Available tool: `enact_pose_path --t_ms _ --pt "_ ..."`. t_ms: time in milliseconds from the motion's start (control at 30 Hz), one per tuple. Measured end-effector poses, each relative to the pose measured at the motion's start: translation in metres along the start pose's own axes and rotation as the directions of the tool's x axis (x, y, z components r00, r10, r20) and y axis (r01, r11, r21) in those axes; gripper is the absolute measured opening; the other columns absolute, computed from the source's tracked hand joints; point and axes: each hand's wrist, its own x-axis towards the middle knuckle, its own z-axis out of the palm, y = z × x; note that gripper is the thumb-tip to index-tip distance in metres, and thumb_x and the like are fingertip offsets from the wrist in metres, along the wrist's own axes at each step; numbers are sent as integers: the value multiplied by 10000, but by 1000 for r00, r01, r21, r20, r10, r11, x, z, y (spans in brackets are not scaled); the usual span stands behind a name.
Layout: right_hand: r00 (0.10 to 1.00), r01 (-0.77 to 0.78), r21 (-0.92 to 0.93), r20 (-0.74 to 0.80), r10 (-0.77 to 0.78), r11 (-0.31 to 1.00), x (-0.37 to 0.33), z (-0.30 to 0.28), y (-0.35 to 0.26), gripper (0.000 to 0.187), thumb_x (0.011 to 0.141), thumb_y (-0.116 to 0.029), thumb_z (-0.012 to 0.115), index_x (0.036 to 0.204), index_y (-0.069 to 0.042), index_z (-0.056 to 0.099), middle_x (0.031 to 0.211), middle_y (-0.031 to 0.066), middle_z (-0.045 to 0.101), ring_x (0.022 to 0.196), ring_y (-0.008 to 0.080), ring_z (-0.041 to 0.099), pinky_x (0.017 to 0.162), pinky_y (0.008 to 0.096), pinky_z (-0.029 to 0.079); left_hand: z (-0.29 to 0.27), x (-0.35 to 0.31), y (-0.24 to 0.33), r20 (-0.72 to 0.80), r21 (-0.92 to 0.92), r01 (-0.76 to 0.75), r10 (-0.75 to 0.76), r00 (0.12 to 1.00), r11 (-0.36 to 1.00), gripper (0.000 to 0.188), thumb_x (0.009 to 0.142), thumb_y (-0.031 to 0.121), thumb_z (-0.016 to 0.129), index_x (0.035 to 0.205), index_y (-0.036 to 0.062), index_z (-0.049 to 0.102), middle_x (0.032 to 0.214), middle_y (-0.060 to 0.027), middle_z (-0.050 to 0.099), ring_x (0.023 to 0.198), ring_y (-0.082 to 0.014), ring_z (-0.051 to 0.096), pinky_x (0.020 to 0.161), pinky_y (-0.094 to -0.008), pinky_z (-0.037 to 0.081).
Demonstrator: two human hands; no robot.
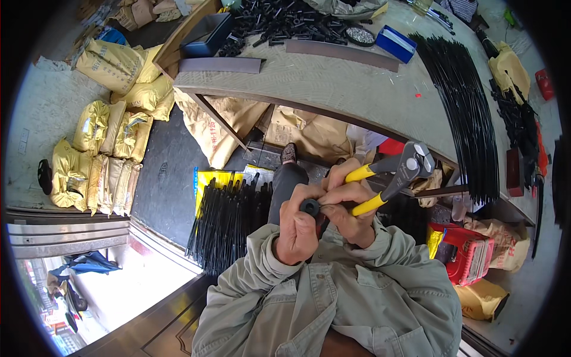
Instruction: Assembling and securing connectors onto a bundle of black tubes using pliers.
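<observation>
In front of my chest, my left hand (pixel 294 229) is closed round a black cylindrical part (pixel 310 206) whose round end, with a hole in it, faces up. Close against it is my right hand (pixel 352 217), its fingers wrapped round a pair of end-cutting pincers (pixel 409 168) with yellow grips. The metal head of the pincers points up and to the right, away from the black part. Fingertips of both hands meet beside the part, and whatever lies between them is too small to make out.
Beyond my hands stands a worktable (pixel 333 77) bearing a heap of small black parts (pixel 279 21), a blue box (pixel 397 44) and long black rods (pixel 461 107). More black rods (pixel 229 223) stand by my leg. Yellow sacks (pixel 95 128) line the left; a red crate (pixel 473 259) is right.
</observation>
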Motion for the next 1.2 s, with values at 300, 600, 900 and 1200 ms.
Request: enact_pose_path --t_ms 300,600,900,1200 --pt "995 -41 -364 72 71 931 14 -3 -6 98 746 -55 633 819 -14 582 907 137 521 771 194 520 676 296 417 -11 8 -27 -118 -17 47 -49 992 999 564 911 498 269 937 -22 487 679 -32 461 547 -83 413 501 -223 317" --pt "800 414 -774 561 215 480 15 -74 -33 212 652 -32 633 860 -7 599 989 113 538 808 264 568 691 361 468 -12 6 -19 -52 -148 118 -127 991 982 614 892 550 287 973 -23 492 719 -10 461 559 -55 377 508 -188 283" --pt "737 633 -756 655 170 167 46 -73 -53 176 704 -73 585 860 7 595 1048 110 512 901 249 535 758 406 428 -8 3 -18 4 -161 136 -137 991 978 606 889 538 314 1019 -25 496 791 -11 500 593 -44 419 533 -188 338" --pt "554 772 -622 759 342 132 65 -81 -73 190 710 -91 579 880 -6 596 1027 140 502 887 279 524 737 396 437 -10 7 -8 76 17 80 -81 994 997 635 884 550 308 1064 -28 500 841 -29 525 602 -57 440 550 -198 358"
